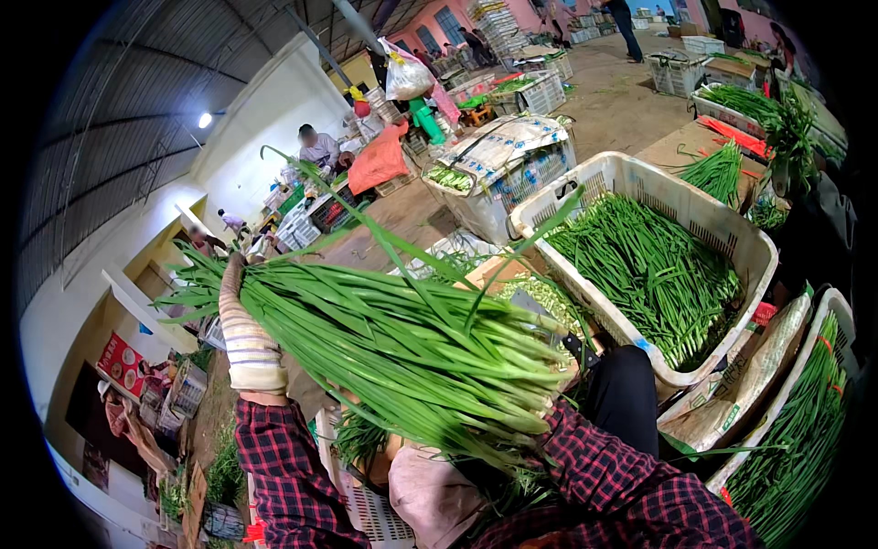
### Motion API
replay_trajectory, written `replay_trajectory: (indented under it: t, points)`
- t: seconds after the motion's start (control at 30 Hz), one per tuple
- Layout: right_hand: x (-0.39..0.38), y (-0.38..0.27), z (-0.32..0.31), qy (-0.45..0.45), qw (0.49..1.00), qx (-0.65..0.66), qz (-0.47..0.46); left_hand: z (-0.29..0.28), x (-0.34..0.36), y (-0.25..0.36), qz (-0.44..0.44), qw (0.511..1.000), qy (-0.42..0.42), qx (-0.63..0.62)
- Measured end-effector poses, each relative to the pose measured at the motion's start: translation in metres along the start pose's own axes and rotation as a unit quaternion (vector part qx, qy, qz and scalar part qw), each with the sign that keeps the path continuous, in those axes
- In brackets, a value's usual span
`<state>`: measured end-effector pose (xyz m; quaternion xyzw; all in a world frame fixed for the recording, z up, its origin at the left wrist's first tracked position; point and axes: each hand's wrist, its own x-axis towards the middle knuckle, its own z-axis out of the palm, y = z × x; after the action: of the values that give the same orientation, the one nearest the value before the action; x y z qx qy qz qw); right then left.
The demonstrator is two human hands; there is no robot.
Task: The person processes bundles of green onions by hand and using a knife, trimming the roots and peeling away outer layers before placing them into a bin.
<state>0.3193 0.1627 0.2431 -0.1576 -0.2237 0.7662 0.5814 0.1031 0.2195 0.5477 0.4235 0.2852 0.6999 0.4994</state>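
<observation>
Green bundle (412,339) held up left of the white crate (651,170); left hand (235,288) at its leafy end, right hand hidden; cannot tell either's finger state; even two-ended support should limit bending.

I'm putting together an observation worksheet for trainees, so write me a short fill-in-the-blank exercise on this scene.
1. The left hand grips the bunch of long green leaves near its leaf tips, not near its pale ______ ends.
2. The bunch hides the person's own ______ hand.
3. Unlike the checked sleeves, the glove cuff on the visible hand is patterned with ______.
4. The large crate just beyond the dark-clothed knee is coloured ______.

Missing words: stem; right; stripes; white.
</observation>
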Motion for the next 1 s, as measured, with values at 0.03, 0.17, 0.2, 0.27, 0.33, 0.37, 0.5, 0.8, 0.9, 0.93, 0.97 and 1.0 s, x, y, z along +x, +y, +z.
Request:
replay_trajectory:
  t: [0.03, 0.17, 0.2, 0.27, 0.33, 0.37, 0.5, 0.8, 0.9, 0.93, 0.97, 1.0]
  points:
    - [-0.002, 0.001, 0.001, -0.007, 1.0, -0.001, 0.003, -0.004, -0.001, 0.0, -0.004, 1.0, -0.001, -0.004]
    - [-0.014, 0.0, -0.007, -0.034, 0.999, -0.009, 0.012, -0.02, -0.002, -0.003, -0.016, 1.0, -0.001, -0.014]
    - [-0.018, -0.002, -0.01, -0.047, 0.999, -0.017, 0.015, -0.024, -0.001, -0.004, -0.016, 1.0, 0.003, -0.005]
    - [-0.027, -0.003, -0.021, -0.078, 0.995, -0.066, 0.015, -0.017, -0.01, -0.013, -0.013, 0.999, 0.015, -0.04]
    - [-0.035, -0.002, -0.03, -0.13, 0.973, -0.188, -0.01, -0.002, -0.023, -0.014, -0.002, 0.998, 0.044, -0.048]
    - [-0.04, 0.002, -0.031, -0.166, 0.947, -0.271, -0.045, -0.002, -0.027, -0.009, -0.012, 0.998, 0.045, -0.051]
    - [-0.057, 0.014, -0.041, -0.233, 0.845, -0.457, -0.151, -0.008, -0.024, -0.005, 0.005, 0.998, 0.047, -0.042]
    - [-0.061, 0.015, -0.058, -0.14, 0.979, -0.019, 0.149, -0.041, -0.019, -0.005, -0.032, 0.997, -0.001, -0.074]
    - [-0.069, 0.002, -0.049, -0.1, 0.979, 0.078, 0.157, -0.045, -0.014, -0.013, -0.025, 0.994, 0.022, -0.101]
    - [-0.071, -0.003, -0.051, -0.108, 0.979, 0.072, 0.158, -0.046, -0.012, -0.013, -0.038, 0.991, 0.003, -0.125]
    - [-0.073, -0.005, -0.052, -0.118, 0.979, 0.043, 0.159, -0.048, -0.014, -0.012, -0.019, 0.996, -0.01, -0.084]
    - [-0.071, 0.002, -0.064, -0.174, 0.975, 0.031, 0.135, -0.043, -0.018, -0.012, -0.019, 0.995, -0.045, -0.093]
